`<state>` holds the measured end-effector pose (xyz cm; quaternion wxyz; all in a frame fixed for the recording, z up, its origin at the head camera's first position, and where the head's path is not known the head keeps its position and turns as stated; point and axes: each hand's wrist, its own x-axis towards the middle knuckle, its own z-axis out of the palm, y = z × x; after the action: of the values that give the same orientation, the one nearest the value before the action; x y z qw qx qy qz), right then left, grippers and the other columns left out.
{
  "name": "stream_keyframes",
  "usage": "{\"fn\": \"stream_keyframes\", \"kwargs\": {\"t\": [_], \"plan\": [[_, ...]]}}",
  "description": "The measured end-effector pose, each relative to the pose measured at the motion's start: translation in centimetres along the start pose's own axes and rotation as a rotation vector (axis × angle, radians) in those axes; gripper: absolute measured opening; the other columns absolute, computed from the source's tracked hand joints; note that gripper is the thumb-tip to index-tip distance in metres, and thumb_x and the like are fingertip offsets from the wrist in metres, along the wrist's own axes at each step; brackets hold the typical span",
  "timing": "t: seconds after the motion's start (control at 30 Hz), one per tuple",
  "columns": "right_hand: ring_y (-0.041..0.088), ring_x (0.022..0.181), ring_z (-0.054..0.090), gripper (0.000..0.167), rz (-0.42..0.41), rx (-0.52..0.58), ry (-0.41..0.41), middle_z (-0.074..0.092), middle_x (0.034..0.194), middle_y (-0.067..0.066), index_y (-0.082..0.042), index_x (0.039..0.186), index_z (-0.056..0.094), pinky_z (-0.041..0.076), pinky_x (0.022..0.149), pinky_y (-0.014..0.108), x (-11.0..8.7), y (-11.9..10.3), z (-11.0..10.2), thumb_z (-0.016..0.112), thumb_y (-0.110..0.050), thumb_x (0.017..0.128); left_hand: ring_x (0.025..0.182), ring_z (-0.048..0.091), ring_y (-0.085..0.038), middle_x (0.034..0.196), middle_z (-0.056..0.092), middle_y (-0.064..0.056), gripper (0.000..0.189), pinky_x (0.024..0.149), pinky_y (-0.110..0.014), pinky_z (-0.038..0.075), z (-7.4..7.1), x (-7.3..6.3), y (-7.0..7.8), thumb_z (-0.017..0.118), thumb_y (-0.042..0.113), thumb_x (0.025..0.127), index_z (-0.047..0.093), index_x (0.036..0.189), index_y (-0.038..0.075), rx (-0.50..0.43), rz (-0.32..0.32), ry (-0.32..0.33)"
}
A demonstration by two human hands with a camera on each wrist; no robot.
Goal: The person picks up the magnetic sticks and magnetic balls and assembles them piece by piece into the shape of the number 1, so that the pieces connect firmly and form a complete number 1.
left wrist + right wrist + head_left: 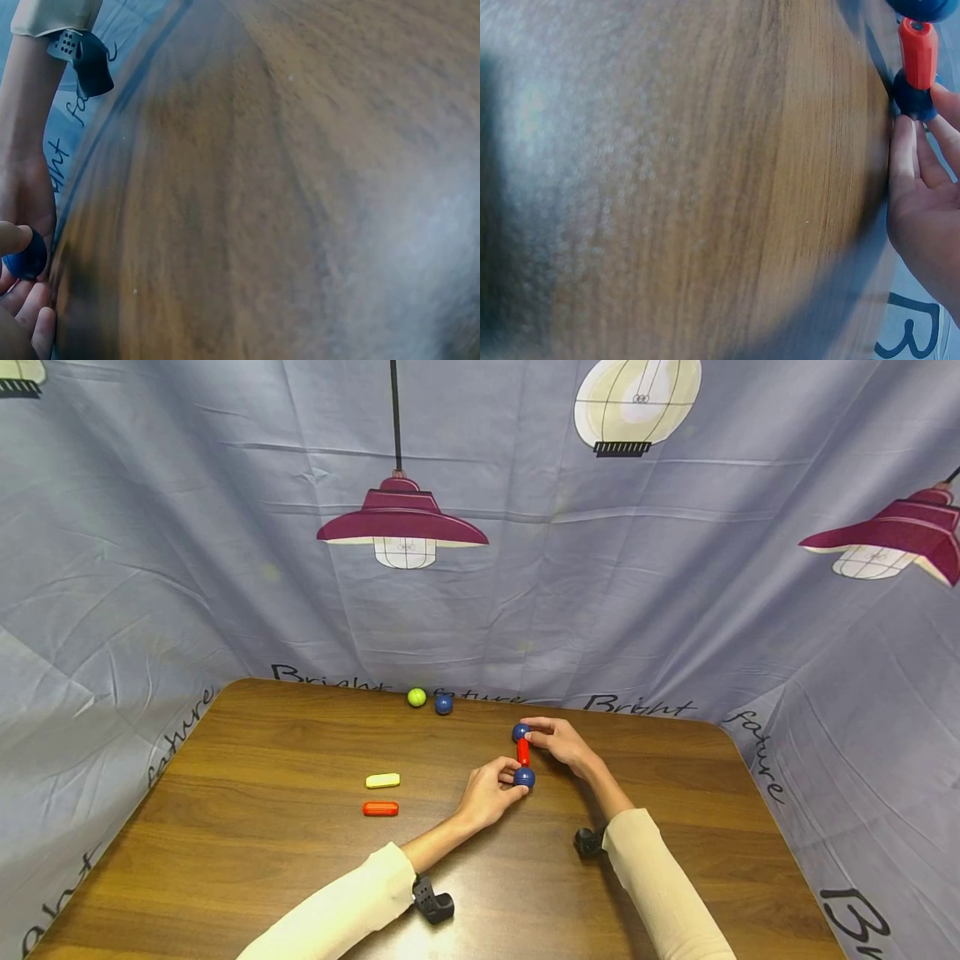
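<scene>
A red rod (523, 752) stands between two blue balls, one at each end. My left hand (487, 792) pinches the nearer blue ball (524, 777) between thumb and fingers. The farther blue ball (519, 732) is gripped by the fingertips of my right hand (559, 744). In the right wrist view the red rod (919, 52) meets the ball (913, 96) that the right fingers (904, 146) hold. At the left wrist view's edge, a blue ball (27, 257) shows between thumb and fingers.
On the wooden table (300, 860), a yellow rod (382, 781) and an orange-red rod (381, 808) lie left of the hands. A yellow-green ball (416, 697) and another blue ball (443, 704) sit near the back edge. A grey-blue curtain (525, 610) hangs behind.
</scene>
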<state>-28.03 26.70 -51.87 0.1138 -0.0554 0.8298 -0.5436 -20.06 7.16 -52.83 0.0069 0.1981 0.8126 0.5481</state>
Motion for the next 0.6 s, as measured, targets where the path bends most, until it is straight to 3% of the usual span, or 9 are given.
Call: {"fn": "stream_keyframes", "kwargs": {"t": [0.33,0.6], "plan": [[0.038,0.131,0.045,0.039,-0.002,-0.011,-0.015,0.057,0.136,0.023,0.005,0.135,0.058,0.033,0.110,0.052,-0.10,-0.53,-0.11,0.062,-0.008,0.098,0.091,0.069,-0.022,0.104,0.070,-0.012,0.029,0.080,-0.033,0.057,0.14,0.25,-0.45,0.078,0.002,0.084,0.067,0.111,0.000,-0.008,-0.016,0.022],[0.031,0.123,0.054,0.038,-0.002,-0.009,0.001,0.062,0.130,0.019,0.002,0.133,0.061,0.040,0.106,0.045,0.00,-0.10,-0.04,0.064,-0.009,0.096,0.090,0.070,-0.021,0.105,0.071,-0.011,0.030,0.080,-0.029,0.056,0.02,0.56,-0.52,0.080,0.003,0.084,0.067,0.111,0.000,-0.014,-0.036,0.026]]}}
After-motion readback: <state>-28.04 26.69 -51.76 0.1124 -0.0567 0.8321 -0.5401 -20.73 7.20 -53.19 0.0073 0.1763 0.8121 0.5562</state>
